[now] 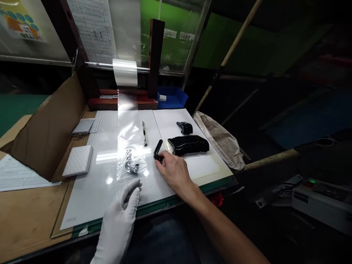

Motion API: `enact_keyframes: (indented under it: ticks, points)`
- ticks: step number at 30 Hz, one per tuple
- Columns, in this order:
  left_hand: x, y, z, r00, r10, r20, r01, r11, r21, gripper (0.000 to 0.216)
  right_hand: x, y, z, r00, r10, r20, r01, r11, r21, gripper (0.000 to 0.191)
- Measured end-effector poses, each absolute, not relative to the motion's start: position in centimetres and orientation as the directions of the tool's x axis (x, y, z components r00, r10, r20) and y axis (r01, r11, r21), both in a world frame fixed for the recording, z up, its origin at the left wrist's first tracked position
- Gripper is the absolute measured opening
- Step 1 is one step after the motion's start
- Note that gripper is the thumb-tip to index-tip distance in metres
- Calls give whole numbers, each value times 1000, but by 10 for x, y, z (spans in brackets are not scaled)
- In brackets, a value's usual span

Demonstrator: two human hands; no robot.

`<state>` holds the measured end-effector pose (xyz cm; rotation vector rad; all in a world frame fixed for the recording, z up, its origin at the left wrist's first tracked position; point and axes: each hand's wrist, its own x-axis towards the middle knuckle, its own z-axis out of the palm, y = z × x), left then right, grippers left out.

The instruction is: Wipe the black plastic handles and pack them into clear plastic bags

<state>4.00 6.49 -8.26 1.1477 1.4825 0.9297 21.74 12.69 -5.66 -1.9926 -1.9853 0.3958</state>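
My right hand, bare, has its fingertips closed on the lower end of a glossy black bent part, like a small handle, on the white board. Just beyond it lies a long black ribbed part, with a smaller black part behind. My left hand, in a white glove, hovers at the board's near edge, thumb and fingers apart, holding nothing. In front of it a clear plastic film runs down from a roll, and another black bent part lies within the film.
A utility knife lies beside the film. The film roll hangs on a metal rod at the back. A blue bin stands behind the white board. At left are a white block and a cardboard box; brown paper hangs at right.
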Motion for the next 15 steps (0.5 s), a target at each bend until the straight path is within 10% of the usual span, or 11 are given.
enact_keyframes:
  ticks: [7, 15]
  points:
    - [35, 51, -73, -9, 904, -427, -167, 419, 892, 60, 195, 45, -43, -92, 994, -55, 414, -12, -910, 33]
    - [-11, 17, -60, 13, 799, -601, -34, 601, 798, 66, 188, 61, -61, -294, 850, -438, 75, -436, -897, 50]
